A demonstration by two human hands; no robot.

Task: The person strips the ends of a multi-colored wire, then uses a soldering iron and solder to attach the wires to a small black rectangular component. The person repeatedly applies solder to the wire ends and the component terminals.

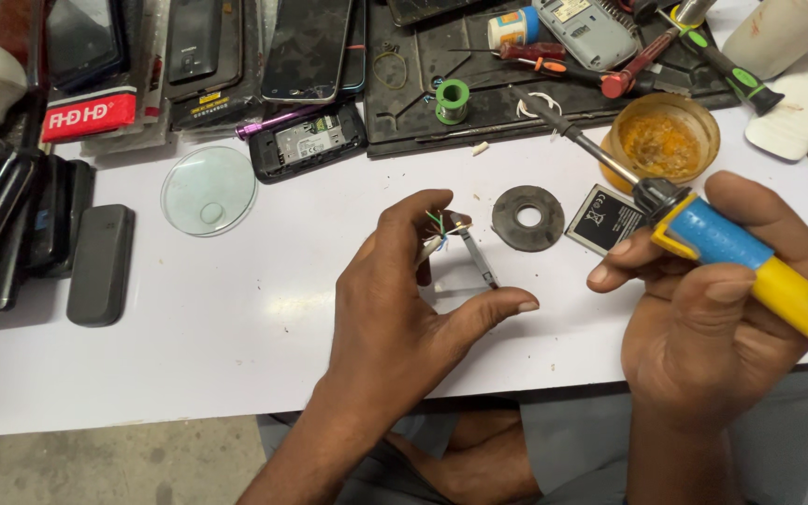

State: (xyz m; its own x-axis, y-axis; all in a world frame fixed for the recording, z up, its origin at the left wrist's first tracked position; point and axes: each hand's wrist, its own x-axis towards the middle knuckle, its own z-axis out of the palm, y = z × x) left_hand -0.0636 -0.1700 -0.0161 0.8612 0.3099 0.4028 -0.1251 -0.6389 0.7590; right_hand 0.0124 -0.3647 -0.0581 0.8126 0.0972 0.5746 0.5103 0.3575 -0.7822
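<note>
A phone-repair workbench — opened handsets, a soldering iron, solder spool, screwdrivers and a loose battery crowd the white tabletop.

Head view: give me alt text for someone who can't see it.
The left hand pinches a cable end with bared coloured wires over a white table, while the right hand grips a yellow-and-blue soldering iron.

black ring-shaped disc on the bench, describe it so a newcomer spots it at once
On the white table, look just beyond the left hand and its bundle of thin wires. The black disc lies flat beside a phone battery; only it is round with a centre hole.
</note>
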